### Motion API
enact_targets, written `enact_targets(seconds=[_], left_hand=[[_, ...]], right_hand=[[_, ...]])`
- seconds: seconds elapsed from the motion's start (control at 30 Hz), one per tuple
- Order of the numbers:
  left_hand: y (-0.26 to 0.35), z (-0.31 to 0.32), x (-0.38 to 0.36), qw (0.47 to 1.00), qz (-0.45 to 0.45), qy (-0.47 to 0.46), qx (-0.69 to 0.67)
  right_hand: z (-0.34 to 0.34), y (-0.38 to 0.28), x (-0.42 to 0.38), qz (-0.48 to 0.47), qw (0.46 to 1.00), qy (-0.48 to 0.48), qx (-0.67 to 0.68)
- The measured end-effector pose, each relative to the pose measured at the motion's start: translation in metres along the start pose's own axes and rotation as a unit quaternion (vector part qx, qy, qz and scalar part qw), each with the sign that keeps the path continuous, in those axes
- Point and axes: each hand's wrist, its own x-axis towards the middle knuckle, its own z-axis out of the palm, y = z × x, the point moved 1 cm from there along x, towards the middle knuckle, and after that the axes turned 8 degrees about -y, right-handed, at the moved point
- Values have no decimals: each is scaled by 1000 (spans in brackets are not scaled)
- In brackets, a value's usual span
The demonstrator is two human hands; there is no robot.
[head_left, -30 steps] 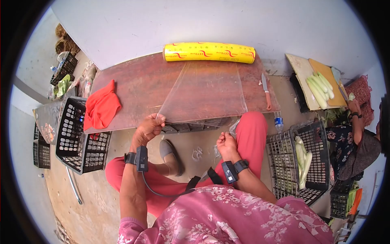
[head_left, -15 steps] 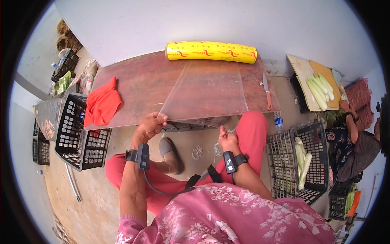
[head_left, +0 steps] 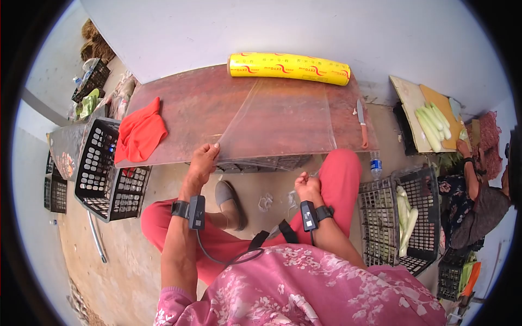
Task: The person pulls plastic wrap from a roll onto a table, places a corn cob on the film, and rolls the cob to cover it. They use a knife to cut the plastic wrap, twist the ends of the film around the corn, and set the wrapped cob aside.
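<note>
At the table's front edge, my left hand point(head_left: 203, 162) is closed, pinching a corner of clear plastic film point(head_left: 274, 117). The film stretches flat over the reddish-brown table from a yellow printed roll point(head_left: 288, 68) lying along the back edge. My right hand point(head_left: 308, 186) is beside my right knee, just below the table edge, with its fingers curled in. Whether a bit of the transparent film is between those fingers is too faint to make out. A knife point(head_left: 362, 124) with an orange-brown handle lies at the table's right end, and a red cloth point(head_left: 141, 130) at its left.
Black crates point(head_left: 97, 168) stand left of the table. On the right, another crate point(head_left: 421, 217) holds long pale green vegetables point(head_left: 405, 221), near a water bottle point(head_left: 376, 164). A co-worker point(head_left: 470, 190) sits at a board point(head_left: 408, 98) with more vegetables.
My right hand has moved slightly down and right, its thumb no longer pointing up. My left hand keeps its pinch on the film. The whole view has shifted a little.
</note>
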Motion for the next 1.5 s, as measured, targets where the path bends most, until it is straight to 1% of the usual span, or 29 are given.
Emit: enact_targets(seconds=[0.07,0.13,0.2,0.27,0.37,0.47,0.57,0.67,0.73,0.77,0.83,0.87,0.9,0.97,1.07,1.17,1.23,1.27,1.3,1.37,1.47,1.5], left_hand=[[-2,0,0,999,16,34,-19],[-17,-4,12,986,93,99,100],[-20,-4,14,948,158,158,227],[-13,4,3,885,207,211,359],[-7,14,-7,840,179,262,440],[-5,19,-10,825,149,272,473],[-10,10,-6,837,161,243,463],[-8,8,-4,842,144,244,459],[-9,11,-5,819,136,253,497],[-9,13,-5,807,133,257,515],[-6,15,-7,808,126,258,514],[-6,15,-8,809,121,258,514],[-6,15,-8,810,133,262,507],[-7,13,-6,811,159,270,494],[-5,11,-5,823,161,263,476],[-3,13,-6,817,150,269,488],[-3,14,-7,810,151,274,497],[-2,13,-7,805,151,278,501],[-3,10,-5,801,160,279,505],[-8,3,0,792,177,283,512],[3,7,-2,820,118,269,492],[3,6,0,819,125,265,494]], right_hand=[[-2,1,2,-8,1000,0,-11],[-2,2,4,-29,999,-3,-46],[1,3,5,-45,997,20,-65],[6,3,6,-48,995,35,-75],[11,3,18,-41,995,41,-76],[20,8,29,-63,992,53,-94],[32,14,32,-101,983,84,-132],[45,17,24,-124,969,92,-191],[52,21,23,-149,952,96,-250],[56,22,22,-144,956,92,-238],[58,22,31,-133,964,84,-214],[59,25,37,-150,950,108,-251],[58,24,41,-118,965,111,-206],[57,28,49,-94,975,136,-148],[59,38,58,-107,972,180,-104],[60,48,66,-112,966,228,-56],[61,53,66,-118,960,248,-61],[61,54,65,-124,955,254,-93],[62,50,58,-135,943,245,-179],[63,43,45,-159,895,231,-346],[45,61,37,-178,868,187,-424],[35,61,33,-58,875,106,-470]])
